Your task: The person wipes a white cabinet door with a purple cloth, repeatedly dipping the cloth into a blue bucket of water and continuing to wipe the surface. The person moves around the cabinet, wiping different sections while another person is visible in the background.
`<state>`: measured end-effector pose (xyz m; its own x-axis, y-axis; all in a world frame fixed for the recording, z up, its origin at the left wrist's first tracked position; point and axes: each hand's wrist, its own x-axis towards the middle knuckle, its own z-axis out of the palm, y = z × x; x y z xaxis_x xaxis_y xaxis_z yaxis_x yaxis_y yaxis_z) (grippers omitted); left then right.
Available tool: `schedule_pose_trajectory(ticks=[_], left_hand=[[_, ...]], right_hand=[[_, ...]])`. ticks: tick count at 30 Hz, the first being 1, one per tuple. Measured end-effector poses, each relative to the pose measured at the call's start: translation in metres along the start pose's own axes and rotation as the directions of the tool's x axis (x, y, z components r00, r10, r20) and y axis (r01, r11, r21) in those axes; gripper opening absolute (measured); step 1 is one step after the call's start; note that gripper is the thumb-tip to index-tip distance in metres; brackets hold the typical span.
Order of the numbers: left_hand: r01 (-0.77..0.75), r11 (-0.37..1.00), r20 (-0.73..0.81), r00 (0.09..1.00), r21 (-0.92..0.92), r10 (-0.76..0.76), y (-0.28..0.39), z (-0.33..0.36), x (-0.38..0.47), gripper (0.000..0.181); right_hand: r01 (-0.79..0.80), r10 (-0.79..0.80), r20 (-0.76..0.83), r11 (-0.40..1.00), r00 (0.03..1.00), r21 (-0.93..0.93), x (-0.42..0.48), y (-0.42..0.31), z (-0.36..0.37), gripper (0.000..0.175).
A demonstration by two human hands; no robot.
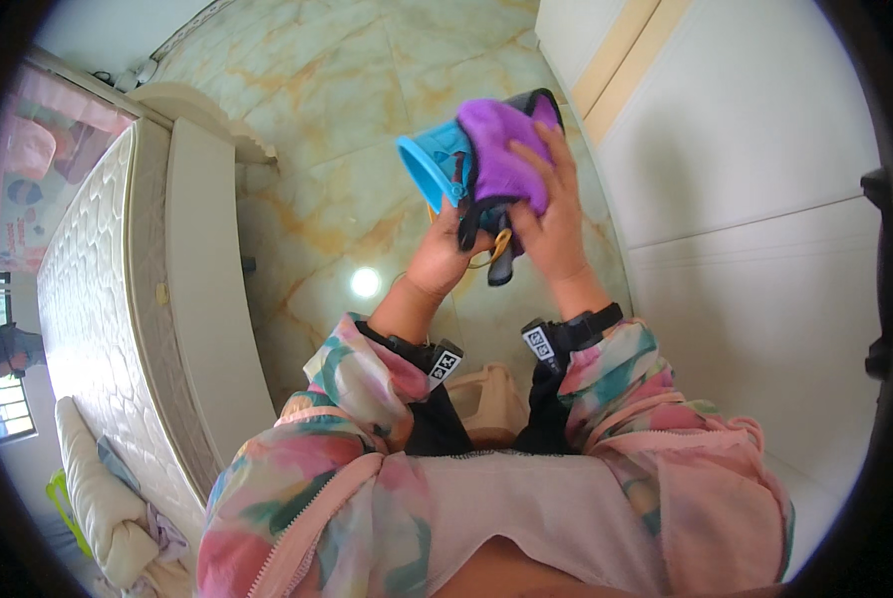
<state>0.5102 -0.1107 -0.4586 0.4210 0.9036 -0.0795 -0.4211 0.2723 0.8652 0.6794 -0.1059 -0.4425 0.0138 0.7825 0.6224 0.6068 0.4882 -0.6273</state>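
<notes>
A purple cloth item with black edging [500, 153] is up in front of me, above the floor. From its left end sticks out a light-blue piece with a round, cup-like rim [420, 176]. Under the bundle, my left hand [446, 254] grips its lower side, its fingers partly hidden by dark straps. The fingers of my right hand [555, 205] are spread over the purple cloth, with the thumb below. Between the hands hang a yellow loop [501, 247] and a grey-and-black tab [500, 270]. What lies inside the bundle is hidden.
A bed with a bare white mattress [88, 254] stands on the left, with a rolled cream quilt [106, 501] at its near end. White cabinet doors [723, 142] rise on the right. A beige plastic stool [491, 404] is close below my arms, on the marbled tile floor [327, 97].
</notes>
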Motion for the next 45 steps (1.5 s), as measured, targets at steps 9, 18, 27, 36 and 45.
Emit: schedule_pose_trajectory(ticks=[9,18,27,36,45], left_hand=[[-0.002,0.879,-0.095,0.994,-0.477,-0.05,-0.001,0.018,0.013,0.069],[0.063,0.725,0.036,0.998,-0.685,-0.053,0.017,0.009,0.011,0.088],[0.065,0.816,-0.01,0.996,-0.575,-0.087,0.012,0.011,0.018,0.059],[-0.1,0.967,-0.011,0.995,-0.235,0.1,0.014,0.015,0.01,0.076],[-0.263,0.834,-0.002,0.953,0.485,0.302,0.012,-0.004,0.02,0.082]], right_hand=[[-0.255,0.241,0.094,0.95,0.966,0.178,0.004,0.019,0.001,0.04],[0.198,-0.203,0.276,0.979,0.939,0.044,-0.006,-0.026,-0.009,0.03],[0.15,-0.144,0.053,0.979,0.988,-0.138,0.0,-0.008,-0.003,0.045],[-0.539,0.661,-0.111,0.687,0.742,0.486,0.006,0.033,-0.004,0.043],[0.284,-0.285,0.047,0.959,0.957,0.015,-0.004,-0.026,0.007,0.046]])
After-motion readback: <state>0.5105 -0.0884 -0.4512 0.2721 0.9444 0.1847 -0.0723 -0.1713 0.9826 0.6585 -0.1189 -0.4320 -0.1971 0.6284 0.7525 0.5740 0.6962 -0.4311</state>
